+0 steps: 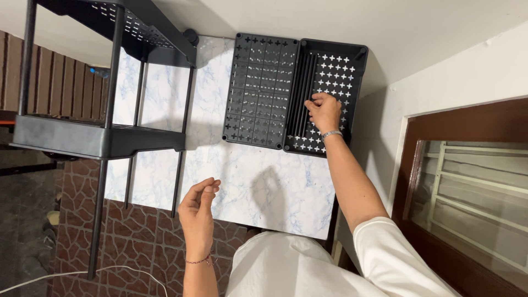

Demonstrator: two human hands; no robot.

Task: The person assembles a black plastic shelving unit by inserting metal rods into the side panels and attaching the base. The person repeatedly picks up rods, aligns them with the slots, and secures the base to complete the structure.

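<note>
Near the upper middle of the frame, the right hand [324, 111] reaches into a black perforated tray [338, 71] with raised walls, lying on the marble-patterned counter [258, 181]. Its fingers [314, 100] are curled together on a bundle of thin black rods [301, 93] that lies along the tray's left side; whether they fully clamp the rods I cannot tell. The rods' long axis runs up and down the frame, roughly in line with the reaching forearm, so the fingers meet them across their width. Just left of the tray, touching it, lies a flat black grid panel [258, 91]. The left hand [198, 212] hovers low at centre-left, over the counter's near edge, loosely half-open and empty, well apart from the rods. A black shelf rack [104, 137] stands at the upper left.
</note>
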